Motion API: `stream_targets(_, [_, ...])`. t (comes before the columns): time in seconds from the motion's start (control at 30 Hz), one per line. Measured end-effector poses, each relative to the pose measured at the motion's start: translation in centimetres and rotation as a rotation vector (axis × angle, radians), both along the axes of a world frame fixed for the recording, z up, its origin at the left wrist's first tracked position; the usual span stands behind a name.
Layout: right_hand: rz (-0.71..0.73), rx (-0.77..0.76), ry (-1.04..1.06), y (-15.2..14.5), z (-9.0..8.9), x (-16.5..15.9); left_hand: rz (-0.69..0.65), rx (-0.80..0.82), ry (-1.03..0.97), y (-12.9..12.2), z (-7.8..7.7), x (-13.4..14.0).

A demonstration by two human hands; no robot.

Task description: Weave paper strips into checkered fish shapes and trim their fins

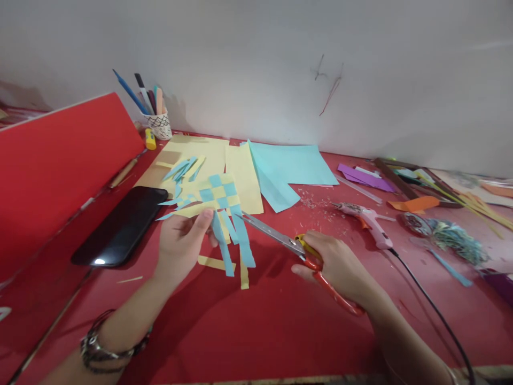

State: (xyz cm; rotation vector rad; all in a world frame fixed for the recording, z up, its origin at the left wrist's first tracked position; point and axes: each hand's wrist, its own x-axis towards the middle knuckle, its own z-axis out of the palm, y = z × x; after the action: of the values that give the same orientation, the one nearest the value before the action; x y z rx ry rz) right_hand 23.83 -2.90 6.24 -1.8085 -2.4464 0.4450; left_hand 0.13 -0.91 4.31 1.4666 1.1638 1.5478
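Across the red worktop [280, 342], a broad red panel [60, 171] stands at the far left, and light-blue paper sheets [288, 163] lie at the back beside cream paper [242, 174]. A dark smartphone [120, 227] rests to the left, its long axis pointing away from the person and slightly right. Red-and-yellow-handled scissors [276, 233] extend from the right grip [340, 262], which is closed around their handles; the blades slant left and away. The checkered paper weave [218, 192] is at the middle, ahead and left of the right grip and much nearer the left grip [186, 235], which pinches its near edge between thumb and fingers. From the weave, a blue strip [243, 240] hangs lengthwise toward the person, crosswise to the scissors; the blade tips sit at its upper right edge, though I cannot tell whether they touch.
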Motion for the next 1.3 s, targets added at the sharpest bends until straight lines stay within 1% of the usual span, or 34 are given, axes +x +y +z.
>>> stream_targets(0.2, [0.006,-0.009,0.009,0.0,0.0,0.0,-0.02,-0.004,-0.07,0.1,-0.2,0.0])
stream_targets(0.4, [0.021,-0.03,0.02,0.0,0.2,0.1,-0.053,0.004,-0.064,0.0,-0.1,0.2])
stream_targets(0.63, [0.021,-0.05,0.022,0.0,0.1,0.1,-0.039,0.018,-0.022,0.0,-0.4,0.1])
stream_targets(0.83, [0.032,-0.035,0.021,0.0,0.2,0.2,-0.042,0.019,0.001,0.0,-0.5,0.0])
stream_targets(1.1, [0.038,-0.064,0.047,0.0,0.1,0.3,0.009,-0.055,0.044,0.0,-0.4,0.1])
stream_targets(1.3, [0.031,-0.07,0.057,0.0,0.1,0.4,0.004,-0.13,-0.069,0.1,-1.0,0.1])
